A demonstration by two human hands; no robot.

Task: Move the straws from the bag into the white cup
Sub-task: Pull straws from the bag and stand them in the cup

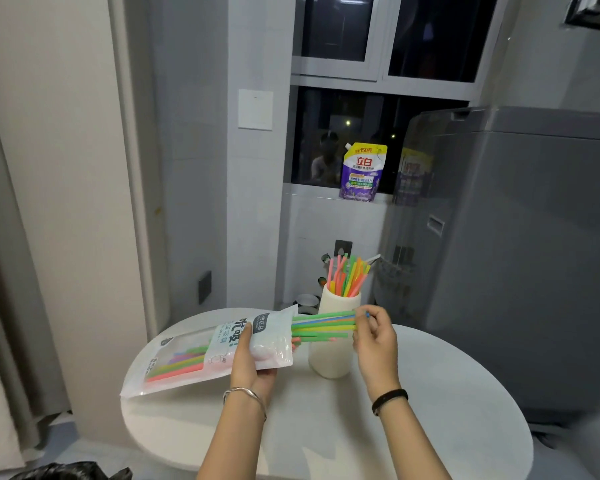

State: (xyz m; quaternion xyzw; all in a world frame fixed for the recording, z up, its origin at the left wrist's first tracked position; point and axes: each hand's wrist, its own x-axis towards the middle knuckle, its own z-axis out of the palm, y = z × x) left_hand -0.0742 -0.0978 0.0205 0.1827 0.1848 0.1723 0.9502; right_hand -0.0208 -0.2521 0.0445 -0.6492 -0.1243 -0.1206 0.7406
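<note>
My left hand (252, 363) grips the mouth end of a clear and white straw bag (194, 355), held flat over the round white table (430, 403). Several coloured straws (323, 325) stick out of the bag's open end to the right. My right hand (373, 332) pinches their tips. Behind these straws stands the tall white cup (336, 358), holding several pink, orange, green and yellow straws (349, 275) upright. More straws lie inside the bag at its left end.
A grey washing machine (520, 258) stands close on the right of the table. A purple detergent pouch (362, 173) leans on the window sill behind. A small metal cup (307, 301) sits beyond the table's far edge. A curtain hangs at the left.
</note>
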